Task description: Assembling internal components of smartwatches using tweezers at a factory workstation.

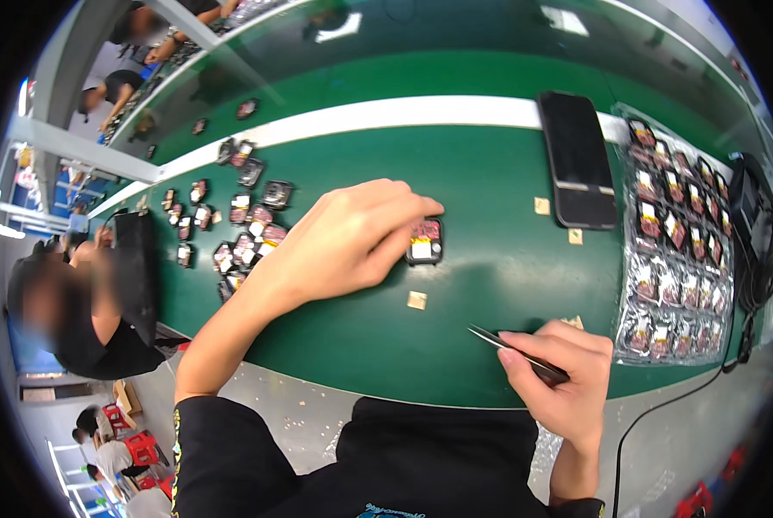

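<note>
My left hand [360,233] is closed on a small black electronic unit [425,246], its index finger along the far edge and its thumb side at the left. The unit lies on the green table [352,345] and shows reddish parts inside with a yellow and white patch. My right hand [567,371] grips dark tweezers [524,356], their tips pointing left and away from me, over the table and apart from the unit. Just nearer than the unit is a small beige square piece [416,300]. Another beige piece [571,324] lies partly behind my right hand.
Several similar units [241,207] lie loose at the left. A clear plastic tray [628,302] at the right holds rows of units. A black phone [578,160] rests beside it, near a black cable [753,250]. A co-worker [84,302] sits at the left.
</note>
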Available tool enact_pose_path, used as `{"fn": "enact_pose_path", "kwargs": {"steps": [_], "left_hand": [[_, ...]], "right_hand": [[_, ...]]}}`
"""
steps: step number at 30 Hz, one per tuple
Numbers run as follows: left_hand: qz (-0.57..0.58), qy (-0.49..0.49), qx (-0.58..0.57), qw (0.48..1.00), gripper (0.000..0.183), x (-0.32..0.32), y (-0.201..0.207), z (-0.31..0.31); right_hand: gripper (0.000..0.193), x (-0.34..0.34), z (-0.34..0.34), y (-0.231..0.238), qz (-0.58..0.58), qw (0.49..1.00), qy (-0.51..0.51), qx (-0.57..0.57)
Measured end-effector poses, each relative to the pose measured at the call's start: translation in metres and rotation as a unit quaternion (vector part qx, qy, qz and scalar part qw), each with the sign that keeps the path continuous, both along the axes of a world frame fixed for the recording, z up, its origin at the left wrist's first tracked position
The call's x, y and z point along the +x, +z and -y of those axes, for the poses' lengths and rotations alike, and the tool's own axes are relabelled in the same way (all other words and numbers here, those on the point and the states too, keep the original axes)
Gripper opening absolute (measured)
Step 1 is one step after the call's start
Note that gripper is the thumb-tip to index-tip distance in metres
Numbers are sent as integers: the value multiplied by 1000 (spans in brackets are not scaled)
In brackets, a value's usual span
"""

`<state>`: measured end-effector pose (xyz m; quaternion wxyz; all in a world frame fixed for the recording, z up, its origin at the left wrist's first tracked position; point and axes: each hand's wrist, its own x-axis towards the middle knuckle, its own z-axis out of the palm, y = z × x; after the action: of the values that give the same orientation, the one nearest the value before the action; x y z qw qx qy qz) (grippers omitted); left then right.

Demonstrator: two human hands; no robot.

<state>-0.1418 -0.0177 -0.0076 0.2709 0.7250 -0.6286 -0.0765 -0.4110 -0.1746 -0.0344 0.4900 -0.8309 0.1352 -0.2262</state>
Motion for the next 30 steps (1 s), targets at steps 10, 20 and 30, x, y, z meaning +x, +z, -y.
{"fn": "enact_pose_path", "kwargs": {"steps": [10,20,30], "left_hand": [[-63,-85,-21,994,41,-17,-6,9],[-17,-33,30,999,61,-29,-7,-10],[-59,-94,32,993,63,-29,-11,-10]], "right_hand": [[19,1,1,-1,2,1000,-6,16],[21,1,4,0,21,1000,-11,12],[16,14,3,10,-10,999,-33,17]]}}
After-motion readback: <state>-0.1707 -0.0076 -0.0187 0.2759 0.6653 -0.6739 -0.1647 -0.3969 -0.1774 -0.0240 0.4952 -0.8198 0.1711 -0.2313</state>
